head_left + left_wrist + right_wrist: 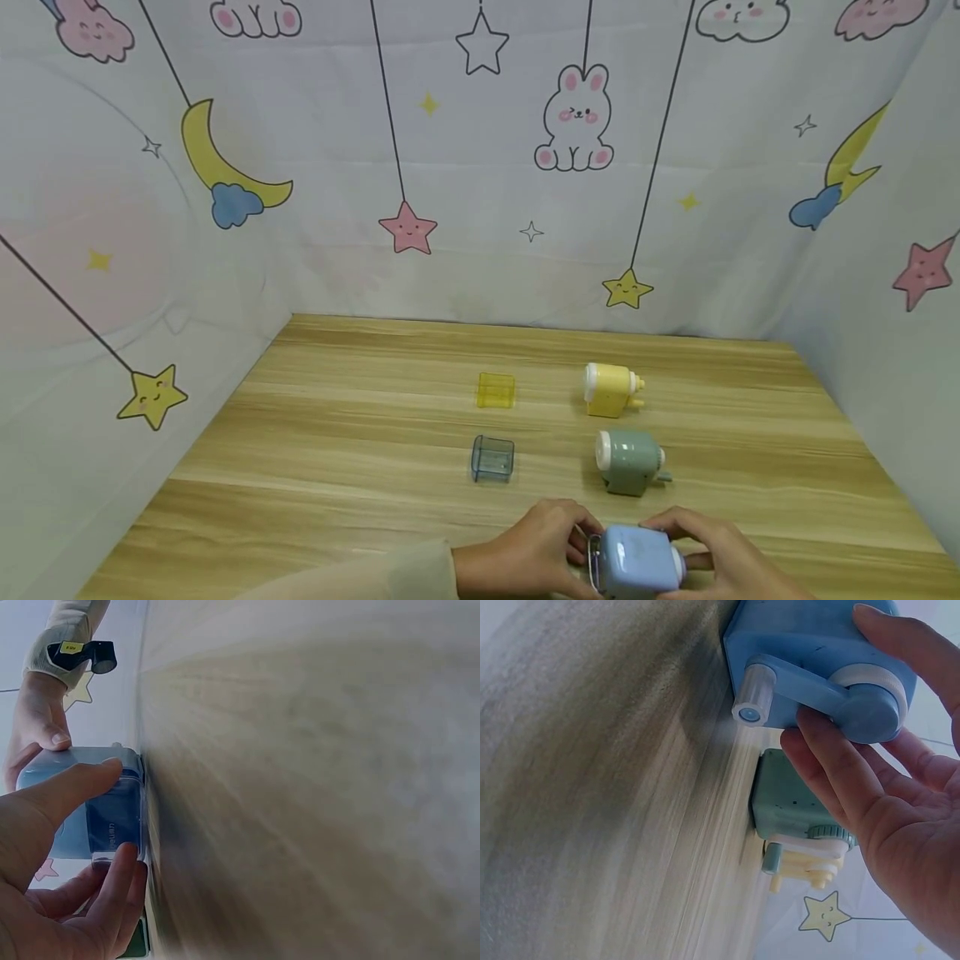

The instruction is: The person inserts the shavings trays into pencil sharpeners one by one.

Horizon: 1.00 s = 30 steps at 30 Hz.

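A blue crank pencil sharpener [639, 560] stands at the table's near edge, between both hands. My left hand [525, 546] grips its front end, thumb on one side and fingers on the other, around the dark see-through shavings drawer [112, 821]. On the crank side, my right hand [900, 772] holds the body, thumb on one face and fingers below the crank handle [802, 686]. Behind it stand a green pencil sharpener [632, 462] and a yellow pencil sharpener [609, 390].
Left of the green sharpener lies a grey-blue see-through drawer [492, 459]. A yellow see-through drawer [496, 390] lies farther back, left of the yellow sharpener. Printed cloth [480, 167] walls in the wooden table [337, 433] at the back and sides.
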Available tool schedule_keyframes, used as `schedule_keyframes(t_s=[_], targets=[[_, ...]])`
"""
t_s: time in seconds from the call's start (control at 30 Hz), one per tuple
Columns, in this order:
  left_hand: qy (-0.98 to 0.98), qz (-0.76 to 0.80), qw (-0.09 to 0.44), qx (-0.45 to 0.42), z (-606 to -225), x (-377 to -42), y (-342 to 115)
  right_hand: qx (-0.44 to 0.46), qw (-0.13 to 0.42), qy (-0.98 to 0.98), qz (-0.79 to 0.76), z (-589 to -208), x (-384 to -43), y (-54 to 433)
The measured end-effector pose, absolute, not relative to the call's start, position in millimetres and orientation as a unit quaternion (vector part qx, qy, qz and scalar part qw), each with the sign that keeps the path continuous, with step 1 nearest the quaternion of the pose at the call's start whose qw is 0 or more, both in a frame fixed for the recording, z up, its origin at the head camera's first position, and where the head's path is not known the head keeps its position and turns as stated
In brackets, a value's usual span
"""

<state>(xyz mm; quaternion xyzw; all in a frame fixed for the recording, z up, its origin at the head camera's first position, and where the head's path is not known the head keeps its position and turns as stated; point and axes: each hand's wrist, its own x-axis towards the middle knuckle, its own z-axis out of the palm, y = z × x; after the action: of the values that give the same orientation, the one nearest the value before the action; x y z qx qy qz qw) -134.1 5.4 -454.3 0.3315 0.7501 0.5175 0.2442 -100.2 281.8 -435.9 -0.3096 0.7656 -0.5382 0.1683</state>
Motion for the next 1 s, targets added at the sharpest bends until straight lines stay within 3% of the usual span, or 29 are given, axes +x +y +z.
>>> schedule_keyframes(t_s=[1.0], targets=[[0.773,0.482,0.215,0.351,-454.0,-132.1,14.6,-0.333,0.153,0.744,-0.559,-438.6,-98.7,279.5]])
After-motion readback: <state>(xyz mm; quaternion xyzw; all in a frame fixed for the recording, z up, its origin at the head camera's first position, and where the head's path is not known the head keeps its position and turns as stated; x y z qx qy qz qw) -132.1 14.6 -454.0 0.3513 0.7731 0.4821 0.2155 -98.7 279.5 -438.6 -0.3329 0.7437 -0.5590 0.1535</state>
